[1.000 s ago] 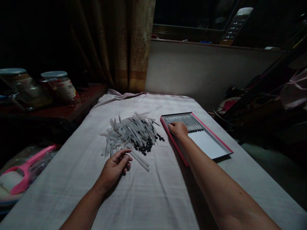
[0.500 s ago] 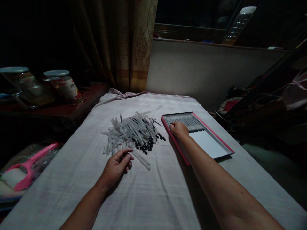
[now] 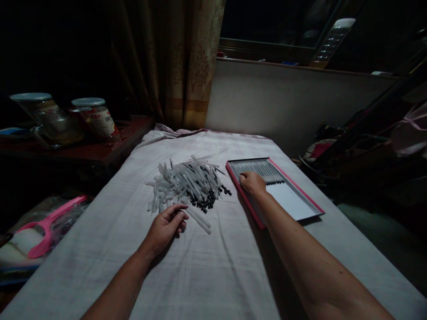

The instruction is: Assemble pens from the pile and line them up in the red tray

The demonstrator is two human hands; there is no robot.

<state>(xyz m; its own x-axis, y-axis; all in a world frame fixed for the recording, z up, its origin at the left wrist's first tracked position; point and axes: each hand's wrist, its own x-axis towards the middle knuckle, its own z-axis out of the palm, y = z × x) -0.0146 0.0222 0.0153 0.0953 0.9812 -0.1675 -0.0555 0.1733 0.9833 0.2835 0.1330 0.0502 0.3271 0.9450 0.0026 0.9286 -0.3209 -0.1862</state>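
My left hand [image 3: 168,226] is low over the cloth at the near edge of the pile, its fingers curled and the thumb close to the index finger. Beside its fingertips lie a few clear tubes [image 3: 199,220]; whether the fingers grip anything is hidden. The pile [image 3: 187,182] is made of many slim translucent tubes and dark pieces with black ends. My right hand [image 3: 253,183] is closed over the left side of a shallow pink-edged box [image 3: 295,202]. Inside the box, slim pen-like sticks [image 3: 267,170] with black ends lie side by side. What the right fingers pinch is hidden.
A pale checked cloth [image 3: 200,284] covers the table. On the left, jars [image 3: 96,120] and a glass mug [image 3: 56,129] stand on a dark red side table [image 3: 113,153]. A pink-handled object [image 3: 50,226] is below it. Behind hang curtains [image 3: 196,66].
The view has shifted slightly. Both hands keep almost the same places and poses, the right one still at the box's left side.
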